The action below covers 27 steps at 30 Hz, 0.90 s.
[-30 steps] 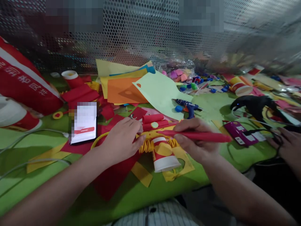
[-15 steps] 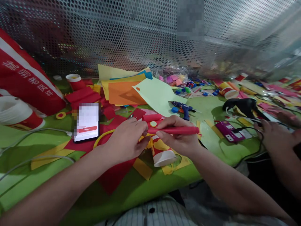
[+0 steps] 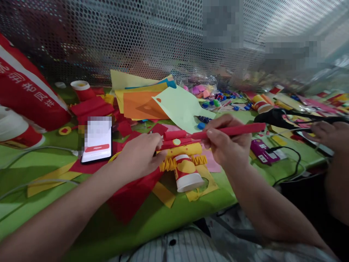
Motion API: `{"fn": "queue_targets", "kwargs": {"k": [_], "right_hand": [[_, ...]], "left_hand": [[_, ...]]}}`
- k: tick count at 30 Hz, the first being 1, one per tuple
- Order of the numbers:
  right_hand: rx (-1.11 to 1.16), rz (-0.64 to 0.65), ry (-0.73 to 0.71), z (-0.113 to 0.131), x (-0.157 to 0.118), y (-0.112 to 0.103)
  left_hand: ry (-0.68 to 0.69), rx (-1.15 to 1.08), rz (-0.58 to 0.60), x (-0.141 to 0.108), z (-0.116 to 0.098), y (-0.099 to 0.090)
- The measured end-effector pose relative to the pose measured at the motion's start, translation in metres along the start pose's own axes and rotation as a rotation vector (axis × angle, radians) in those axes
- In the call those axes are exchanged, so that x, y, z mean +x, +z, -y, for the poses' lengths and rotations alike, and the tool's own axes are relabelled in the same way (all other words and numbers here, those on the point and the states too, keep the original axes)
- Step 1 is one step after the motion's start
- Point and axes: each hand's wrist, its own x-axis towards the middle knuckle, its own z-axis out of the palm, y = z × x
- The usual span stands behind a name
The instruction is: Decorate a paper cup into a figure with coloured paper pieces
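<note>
My right hand (image 3: 227,140) is closed around a red stick-like roll (image 3: 242,129), raised over the table and pointing right. My left hand (image 3: 143,153) rests at the left end of a paper figure, its fingers bent against the red part; its fingertips are partly hidden. The figure has a red roll (image 3: 174,135) on top, a yellow roll (image 3: 181,149) below it, folded yellow paper arms (image 3: 199,160) and a red and white paper cup (image 3: 188,174) as its lower part. Red paper (image 3: 131,198) lies under my left forearm.
A phone (image 3: 97,140) lies left of my hands. Coloured paper sheets (image 3: 144,103) and a pale green sheet (image 3: 182,107) are behind. On the right are a purple power strip (image 3: 263,151), a black-handled tool (image 3: 269,116) and another person's hand (image 3: 331,134). Cups (image 3: 20,129) stand left.
My right hand has moved right and up with the red roll, away from the figure, uncovering its yellow roll and right folded arm. My left hand stays near the figure's left end.
</note>
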Motion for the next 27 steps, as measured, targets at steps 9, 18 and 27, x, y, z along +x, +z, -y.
{"fn": "queue_targets", "kwargs": {"k": [9,18,27], "right_hand": [[-0.386,0.167,-0.023,-0.047,-0.031,-0.013],[-0.390,0.295,-0.107,-0.048,-0.024,-0.011],[-0.382,0.311,-0.107,-0.048,-0.023,-0.007]], "left_hand": [[-0.157,-0.083,0.200,0.013,0.015,0.020],[-0.117,-0.165,0.185,0.017,0.018,0.027],[-0.083,-0.172,0.139,0.014,0.024,0.031]]}}
